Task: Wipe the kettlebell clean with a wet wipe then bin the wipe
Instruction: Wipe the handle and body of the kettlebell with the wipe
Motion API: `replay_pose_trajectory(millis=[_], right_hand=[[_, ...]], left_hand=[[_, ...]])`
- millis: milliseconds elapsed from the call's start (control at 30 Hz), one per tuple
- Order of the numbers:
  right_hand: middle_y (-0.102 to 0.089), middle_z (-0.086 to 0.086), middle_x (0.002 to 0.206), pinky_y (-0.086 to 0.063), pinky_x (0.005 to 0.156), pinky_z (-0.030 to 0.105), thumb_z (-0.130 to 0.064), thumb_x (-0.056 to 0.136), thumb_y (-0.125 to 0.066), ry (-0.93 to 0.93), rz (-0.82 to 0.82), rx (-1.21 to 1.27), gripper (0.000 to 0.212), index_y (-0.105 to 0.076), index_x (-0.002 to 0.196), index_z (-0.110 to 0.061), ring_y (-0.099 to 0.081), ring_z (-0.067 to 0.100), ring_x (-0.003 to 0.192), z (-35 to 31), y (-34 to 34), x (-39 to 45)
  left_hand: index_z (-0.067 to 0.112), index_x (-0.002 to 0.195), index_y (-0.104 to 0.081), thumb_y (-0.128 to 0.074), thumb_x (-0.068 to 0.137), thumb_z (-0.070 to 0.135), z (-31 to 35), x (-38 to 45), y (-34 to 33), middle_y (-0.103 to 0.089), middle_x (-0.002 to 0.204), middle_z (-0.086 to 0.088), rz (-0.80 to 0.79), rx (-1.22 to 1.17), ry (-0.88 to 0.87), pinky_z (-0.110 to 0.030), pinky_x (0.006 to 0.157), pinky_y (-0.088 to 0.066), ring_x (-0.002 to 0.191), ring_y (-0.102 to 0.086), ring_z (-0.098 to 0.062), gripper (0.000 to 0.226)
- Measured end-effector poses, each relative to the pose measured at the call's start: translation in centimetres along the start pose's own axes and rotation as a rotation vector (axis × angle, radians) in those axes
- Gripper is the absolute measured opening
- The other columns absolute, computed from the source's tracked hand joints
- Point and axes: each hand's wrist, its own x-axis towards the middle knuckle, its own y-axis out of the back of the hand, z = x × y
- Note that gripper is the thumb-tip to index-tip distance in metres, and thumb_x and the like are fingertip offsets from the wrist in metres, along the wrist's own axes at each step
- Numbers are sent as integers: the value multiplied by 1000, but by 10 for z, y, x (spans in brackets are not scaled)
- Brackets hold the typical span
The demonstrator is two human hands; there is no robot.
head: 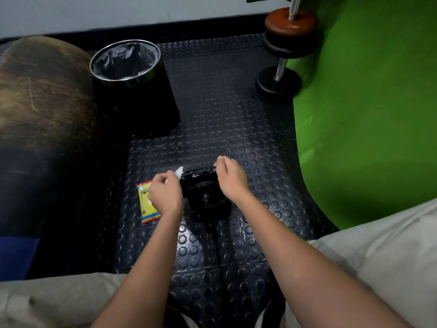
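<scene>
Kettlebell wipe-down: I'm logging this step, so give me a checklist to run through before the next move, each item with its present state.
1. Wet wipe in the left hand: ok, pinched, one white corner showing.
2. Kettlebell steadied: ok, the right hand grips its handle.
3. Wipe on the kettlebell: ok, at the handle's left end.
4. Kettlebell clean all over: cannot tell; it is dark and glossy.
5. Bin ready: ok, open, lined, upright behind the kettlebell.
6. Wipe packet out of the way: ok, flat on the floor mat at left.

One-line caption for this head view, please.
Left hand holds a wet wipe against the black kettlebell; right hand grips its handle, bin behind.
</scene>
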Motion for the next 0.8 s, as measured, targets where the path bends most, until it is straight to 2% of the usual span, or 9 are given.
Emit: replay_pose_trajectory(millis=[100,233,300,367,500,600,667,700,800], right_hand=[[-58,-2,98,-45,96,48,-44,107,-27,6,10,-6,47,-58,90,-14,-55,21,99,0,-1,0],[-59,-1,98,-45,95,50,-44,106,-28,0,10,-1,46,-58,89,-14,-55,23,99,0,0,1],[-60,1,99,-45,95,50,-44,106,-28,4,5,1,46,-59,90,-14,-56,24,99,1,0,0],[-60,1,101,-46,94,47,-43,107,-28,9,3,-2,46,-60,93,-13,-56,23,99,1,1,0],[-60,0,101,-46,90,41,-44,107,-27,11,-8,4,48,-61,96,-11,-55,21,100,1,2,0],[-61,1,100,-45,89,41,-44,108,-27,15,-14,6,48,-59,94,-11,-53,19,101,1,1,0],[-60,1,99,-45,89,41,-43,108,-27,15,-11,10,47,-58,93,-11,-54,20,101,1,1,0],[-60,1,98,-45,89,42,-43,108,-27,16,-8,11,47,-58,92,-11,-54,20,101,1,1,0],[-59,-1,98,-47,90,43,-43,107,-27,15,-1,10,47,-59,94,-12,-56,21,98,1,0,0]], left_hand=[[12,83,-65,-42,96,23,7,-16,-5,-60,78,-1,-16,136,-250,-31,68,-35,79,-51,-23,28],[13,102,-70,-39,98,20,-8,-25,-12,-68,98,0,-32,228,-674,-36,89,-43,93,-58,-20,32],[13,109,-66,-37,102,20,-23,-24,-14,-66,105,2,-46,235,-768,-34,95,-40,100,-55,-18,30],[14,115,-63,-34,105,23,-32,-21,-15,-62,111,2,-47,204,-750,-33,97,-40,106,-53,-16,32],[11,111,-62,-29,107,25,-34,-16,-15,-59,107,-1,-32,60,-530,-32,91,-41,100,-49,-15,36],[16,90,-57,-31,101,37,-38,-1,-15,-58,92,-1,-104,-112,-95,-42,86,-43,93,-53,-28,34],[22,88,-61,-36,93,49,-38,10,-13,-64,90,-4,-238,-303,256,-38,76,-48,88,-61,-29,37],[24,89,-64,-39,93,49,-38,12,-10,-67,88,-3,-302,-368,360,-34,69,-48,81,-62,-25,36],[21,93,-64,-36,100,39,-40,15,-8,-67,83,1,-428,-461,419,-30,65,-45,73,-58,-18,34]])
